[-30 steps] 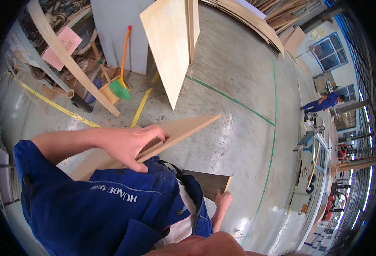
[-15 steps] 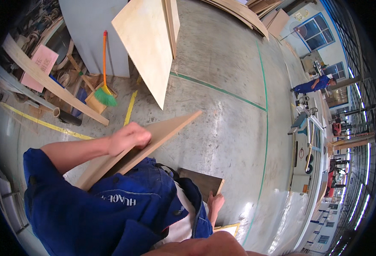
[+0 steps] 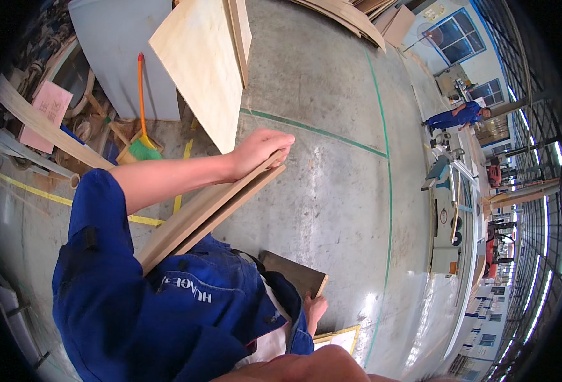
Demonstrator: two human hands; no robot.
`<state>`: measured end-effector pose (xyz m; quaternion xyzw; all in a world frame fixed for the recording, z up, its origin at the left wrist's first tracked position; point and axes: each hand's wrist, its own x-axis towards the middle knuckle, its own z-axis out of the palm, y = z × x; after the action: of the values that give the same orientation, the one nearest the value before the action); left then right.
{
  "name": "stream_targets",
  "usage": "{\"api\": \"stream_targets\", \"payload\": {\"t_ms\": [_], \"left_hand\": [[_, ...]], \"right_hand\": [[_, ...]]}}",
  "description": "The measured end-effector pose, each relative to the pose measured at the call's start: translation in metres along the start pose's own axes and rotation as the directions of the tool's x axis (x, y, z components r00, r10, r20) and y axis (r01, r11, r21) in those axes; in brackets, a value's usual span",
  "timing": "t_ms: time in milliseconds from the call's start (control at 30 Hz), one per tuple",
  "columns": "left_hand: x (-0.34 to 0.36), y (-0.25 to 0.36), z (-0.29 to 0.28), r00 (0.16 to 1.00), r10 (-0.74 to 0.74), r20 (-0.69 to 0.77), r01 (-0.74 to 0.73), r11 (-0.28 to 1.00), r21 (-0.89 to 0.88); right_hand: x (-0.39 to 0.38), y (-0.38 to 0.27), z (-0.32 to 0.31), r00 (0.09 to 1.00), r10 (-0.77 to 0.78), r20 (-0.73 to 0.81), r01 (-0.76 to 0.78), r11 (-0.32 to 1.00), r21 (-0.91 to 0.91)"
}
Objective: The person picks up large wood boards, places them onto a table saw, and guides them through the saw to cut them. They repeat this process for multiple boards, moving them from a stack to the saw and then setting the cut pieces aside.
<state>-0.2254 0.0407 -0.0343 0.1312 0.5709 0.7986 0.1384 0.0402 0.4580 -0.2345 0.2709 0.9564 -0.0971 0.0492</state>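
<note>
Two light brown wooden boards (image 3: 208,213) lean edge-on against the front of my blue jacket, close together with a narrow dark gap between them. My left hand (image 3: 262,153) is closed over their upper far end, fingers curled round the edge of at least the nearer board. Lower down on the right, my right hand (image 3: 315,312) grips the pale edge of a dark-faced panel (image 3: 294,272). Its thumb and fingers are partly hidden, and my jacket covers the rest of that panel. Whether the panel joins the boards behind my body, I cannot tell.
A large pale plywood sheet (image 3: 201,67) stands ahead, beside a grey panel (image 3: 125,60). An orange-handled broom (image 3: 142,102) and a wooden beam (image 3: 51,130) are at left. A workbench machine (image 3: 450,216) stands at right, with a person in blue (image 3: 456,116) beyond.
My left hand has moved from partway along the boards up to their far end. The two boards, spread apart at an angle before, now lie nearly parallel. My right hand stays on the panel edge.
</note>
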Motion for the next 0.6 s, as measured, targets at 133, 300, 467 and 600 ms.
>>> {"api": "stream_targets", "payload": {"t_ms": [133,300,467,600], "left_hand": [[0.008,-0.018,0.005,0.999,0.027,-0.031,-0.024,0.994,0.106],[0.000,-0.027,-0.002,0.997,0.061,0.039,-0.067,0.982,0.176],[-0.001,-0.022,-0.009,0.995,-0.031,0.099,0.005,0.968,0.253],[-0.010,-0.017,-0.011,0.992,-0.085,0.095,0.059,0.967,0.248]], "right_hand": [[-0.005,-0.001,0.005,0.999,0.035,0.010,-0.035,0.999,0.013],[-0.004,-0.011,0.006,1.000,0.027,0.006,-0.027,0.999,-0.033],[-0.006,-0.020,-0.001,0.999,0.041,-0.024,-0.041,0.999,0.020],[-0.007,-0.009,0.009,0.997,0.065,-0.047,-0.063,0.997,0.039]]}}
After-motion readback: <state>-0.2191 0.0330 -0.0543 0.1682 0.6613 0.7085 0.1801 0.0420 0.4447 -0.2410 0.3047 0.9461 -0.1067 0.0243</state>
